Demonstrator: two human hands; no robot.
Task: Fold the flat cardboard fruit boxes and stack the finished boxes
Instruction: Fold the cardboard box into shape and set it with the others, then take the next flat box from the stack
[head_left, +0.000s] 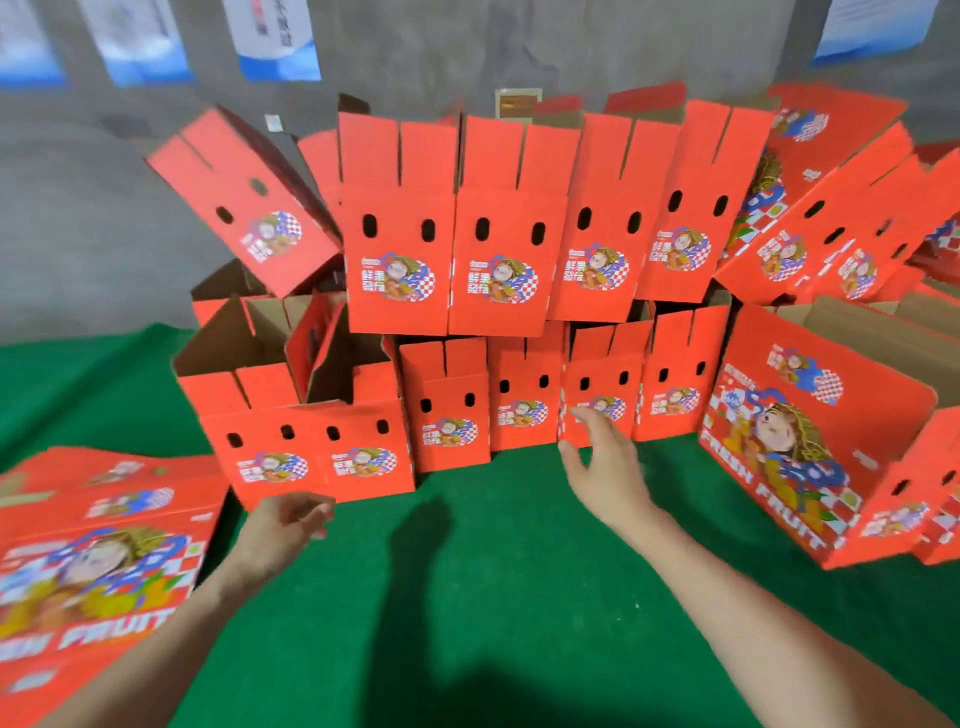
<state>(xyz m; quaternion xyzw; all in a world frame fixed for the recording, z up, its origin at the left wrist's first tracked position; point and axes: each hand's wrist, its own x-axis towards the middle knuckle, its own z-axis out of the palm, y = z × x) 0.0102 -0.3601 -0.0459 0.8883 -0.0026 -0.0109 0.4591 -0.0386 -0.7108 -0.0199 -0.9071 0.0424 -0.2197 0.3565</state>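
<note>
Two bare forearms reached over the green-covered table (467, 597) toward a wall of red fruit boxes. The left hand (283, 525) hung with fingers loosely curled and held nothing, just in front of the nearest folded box (270, 467) at the left end of the lower row. The right hand (602, 467) was spread open and empty, its fingertips (592, 423) up against the front of a small lower-row box (605, 384); whether they touched it could not be told. Folded boxes stood in two tiers toward the table's far edge: the lower row (519, 410) on the green cover, the upper row (498, 260) stacked on it with flaps up, each face showing two oval holes and a cartoon label. One tilted box (244, 208) leaned at the upper row's left end. Flat boxes (104, 545) lay piled at the table's left edge, printed side up, reading "FRESH FRUIT". At the right edge a larger box (789, 447) lay tipped on its side, its printed panel facing the hands. Blurred posters (275, 41) hung on the grey wall (415, 62) behind.
</note>
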